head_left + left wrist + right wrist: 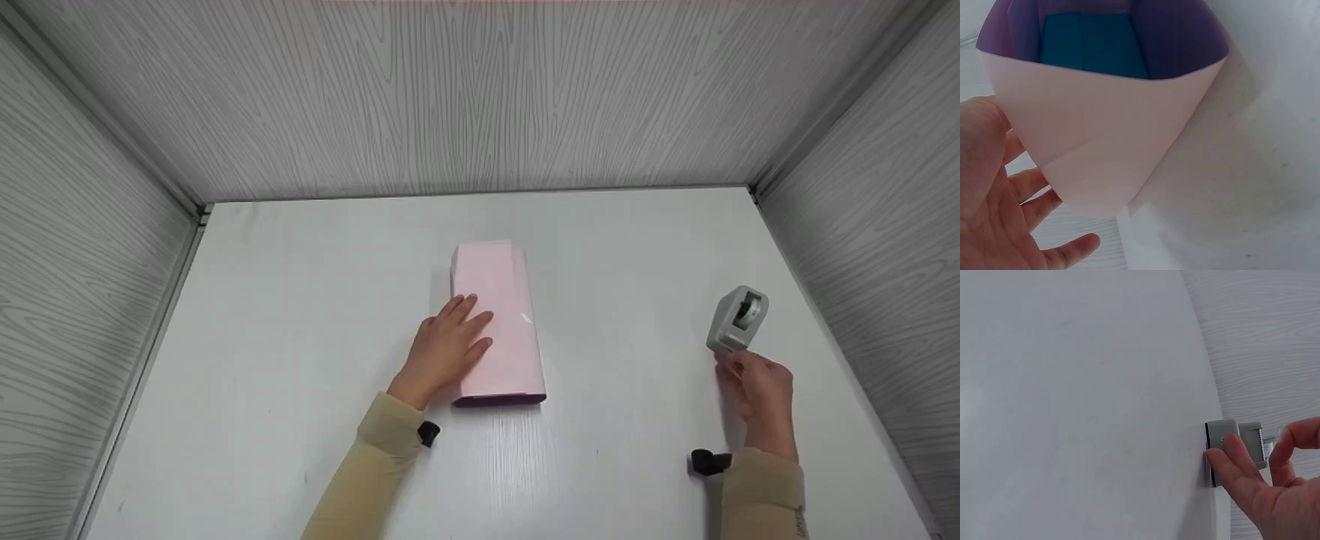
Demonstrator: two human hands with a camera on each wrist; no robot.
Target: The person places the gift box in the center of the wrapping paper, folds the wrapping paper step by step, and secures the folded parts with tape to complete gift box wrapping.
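Note:
A pink paper wrapper (pixel 499 292) lies lengthwise mid-table as a flattened tube, purple inside. Through its open end in the left wrist view, a blue box (pixel 1109 48) shows. My left hand (pixel 444 354) rests on the wrapper's left side with fingers spread. A small shiny patch marks its right side. To the right stands a grey tape dispenser (pixel 739 319) with a roll in it. At its cutter, my right hand (pixel 761 386) pinches the end of the clear tape (pixel 1271 444) between thumb and index finger. Other fingers touch the dispenser's front in the right wrist view.
The white table (pixel 300 315) is enclosed by grey wood-grain panels (pixel 465 97) at the back and both sides. The dispenser stands near the table's right edge. Dark wrist-worn pieces (pixel 709 462) jut from both sleeves.

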